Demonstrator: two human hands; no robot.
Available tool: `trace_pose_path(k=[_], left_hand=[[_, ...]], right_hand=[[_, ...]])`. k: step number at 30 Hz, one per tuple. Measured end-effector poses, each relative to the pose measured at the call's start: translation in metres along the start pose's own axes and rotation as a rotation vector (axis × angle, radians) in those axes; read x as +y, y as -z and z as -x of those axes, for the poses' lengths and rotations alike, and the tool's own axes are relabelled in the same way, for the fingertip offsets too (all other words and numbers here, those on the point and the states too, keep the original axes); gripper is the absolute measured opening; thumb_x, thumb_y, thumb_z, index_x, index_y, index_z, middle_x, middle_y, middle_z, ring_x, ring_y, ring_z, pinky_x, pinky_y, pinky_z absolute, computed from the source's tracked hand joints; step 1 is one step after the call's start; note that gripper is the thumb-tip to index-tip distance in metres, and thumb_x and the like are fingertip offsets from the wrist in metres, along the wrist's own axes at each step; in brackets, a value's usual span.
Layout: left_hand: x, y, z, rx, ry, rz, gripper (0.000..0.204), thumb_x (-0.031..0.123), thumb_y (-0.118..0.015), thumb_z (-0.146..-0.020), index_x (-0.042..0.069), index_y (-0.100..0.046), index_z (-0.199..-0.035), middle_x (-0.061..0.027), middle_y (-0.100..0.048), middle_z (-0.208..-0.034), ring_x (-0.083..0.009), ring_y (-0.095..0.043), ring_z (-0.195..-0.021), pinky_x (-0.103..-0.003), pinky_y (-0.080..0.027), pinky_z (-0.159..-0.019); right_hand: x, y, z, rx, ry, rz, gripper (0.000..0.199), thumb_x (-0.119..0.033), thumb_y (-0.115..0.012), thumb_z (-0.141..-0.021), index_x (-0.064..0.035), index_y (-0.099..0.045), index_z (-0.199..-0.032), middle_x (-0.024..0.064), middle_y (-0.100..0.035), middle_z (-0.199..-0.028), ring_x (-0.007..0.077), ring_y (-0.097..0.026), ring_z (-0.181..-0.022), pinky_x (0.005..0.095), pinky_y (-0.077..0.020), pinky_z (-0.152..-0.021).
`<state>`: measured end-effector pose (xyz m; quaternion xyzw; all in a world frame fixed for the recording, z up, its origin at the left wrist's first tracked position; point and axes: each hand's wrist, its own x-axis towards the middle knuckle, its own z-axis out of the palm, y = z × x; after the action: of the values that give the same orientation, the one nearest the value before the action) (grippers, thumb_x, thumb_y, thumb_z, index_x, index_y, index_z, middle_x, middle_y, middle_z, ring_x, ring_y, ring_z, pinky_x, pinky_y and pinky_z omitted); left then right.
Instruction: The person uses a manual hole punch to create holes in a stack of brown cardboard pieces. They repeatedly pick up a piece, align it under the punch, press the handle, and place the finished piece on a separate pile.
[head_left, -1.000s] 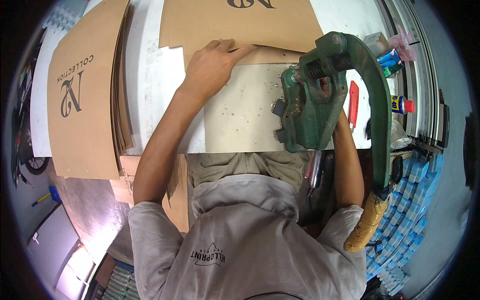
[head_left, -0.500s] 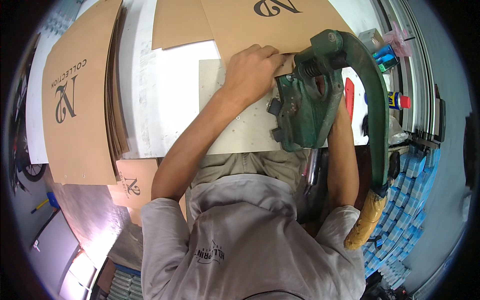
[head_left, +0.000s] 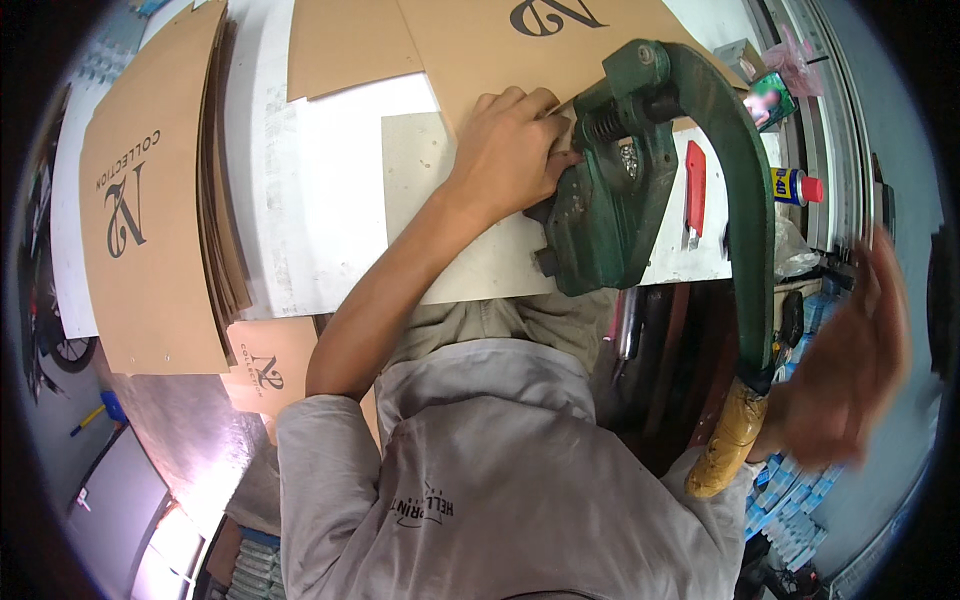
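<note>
A green cast-metal lever press [head_left: 615,200] stands on the table in front of me. A long arm curves down from it to a handle [head_left: 730,440] wrapped in yellow tape. Fingers curled, my left hand [head_left: 512,145] grips the near edge of a flat brown paper bag [head_left: 490,60] at the press's jaw; its fingertips are partly hidden there. Beyond the handle, to the right, my right hand [head_left: 850,365] is raised and blurred, with its fingers stretched upward and nothing visible in it. A beige board [head_left: 415,170] lies under my left forearm.
A stack of printed brown bags [head_left: 150,200] lies at the left, overhanging the table edge. Another brown bag [head_left: 350,45] is at the back. Right of the press are a red utility knife [head_left: 695,190], a blue-and-yellow can [head_left: 790,186] with a red cap and a phone [head_left: 770,100].
My right hand has left its place behind the press and swung out to the right, past the taped handle. My left hand stays at the jaw, its fingers slightly shifted.
</note>
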<state>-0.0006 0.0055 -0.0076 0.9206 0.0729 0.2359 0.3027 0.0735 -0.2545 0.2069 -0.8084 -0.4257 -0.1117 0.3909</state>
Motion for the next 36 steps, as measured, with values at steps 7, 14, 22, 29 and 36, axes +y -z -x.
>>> trace_pose_path(k=[7,14,22,29,36], left_hand=[[0.002,-0.005,-0.007,0.020,-0.026,0.029,0.028,0.019,-0.083,-0.080,0.004,-0.077,-0.103,-0.0094,-0.069,-0.113,-0.0320,-0.065,-0.102,-0.044,-0.051,-0.093],[-0.031,0.009,-0.011,0.056,-0.072,-0.283,0.018,0.009,-0.074,-0.087,0.004,-0.076,-0.104,-0.0108,-0.073,-0.108,-0.0353,-0.069,-0.096,-0.041,-0.056,-0.082],[-0.011,0.063,-0.033,0.999,0.301,0.601,0.016,0.010,-0.063,-0.103,-0.005,-0.068,-0.105,-0.0088,-0.074,-0.090,-0.0126,-0.070,-0.084,-0.026,-0.054,-0.072],[-0.019,0.009,-0.016,0.757,0.708,0.939,0.022,0.015,-0.071,-0.100,-0.007,-0.071,-0.103,-0.0116,-0.074,-0.090,-0.0138,-0.070,-0.076,-0.025,-0.054,-0.061],[-0.025,0.029,0.028,0.264,0.524,0.331,0.025,0.023,-0.086,-0.086,0.002,-0.073,-0.091,-0.0077,-0.072,-0.085,-0.0165,-0.070,-0.074,-0.031,-0.052,-0.068]], right_hand=[[0.008,-0.070,0.048,-0.583,0.143,0.083,0.063,-0.064,-0.059,-0.094,-0.0288,-0.059,-0.146,0.0082,-0.048,-0.159,0.0461,-0.033,-0.151,0.0716,-0.0063,-0.117],[0.029,-0.035,0.005,-0.098,-0.171,-0.331,0.038,-0.028,-0.061,-0.102,-0.0039,-0.067,-0.131,0.0200,-0.063,-0.134,0.0289,-0.060,-0.126,0.0407,-0.0410,-0.111],[0.210,-0.153,0.075,-0.158,-0.198,0.239,0.021,-0.002,-0.066,-0.093,0.0014,-0.072,-0.113,0.0149,-0.069,-0.100,0.0217,-0.070,-0.081,0.0336,-0.0557,-0.076],[0.182,-0.152,0.051,-0.167,-0.187,0.203,0.010,0.003,-0.063,-0.089,0.0025,-0.068,-0.098,0.0183,-0.065,-0.090,0.0271,-0.066,-0.072,0.0380,-0.0525,-0.075],[0.144,-0.191,0.019,-0.301,-0.261,-0.477,0.032,-0.012,-0.078,-0.086,0.0010,-0.070,-0.114,0.0091,-0.073,-0.107,0.0199,-0.067,-0.098,0.0378,-0.0525,-0.091]])
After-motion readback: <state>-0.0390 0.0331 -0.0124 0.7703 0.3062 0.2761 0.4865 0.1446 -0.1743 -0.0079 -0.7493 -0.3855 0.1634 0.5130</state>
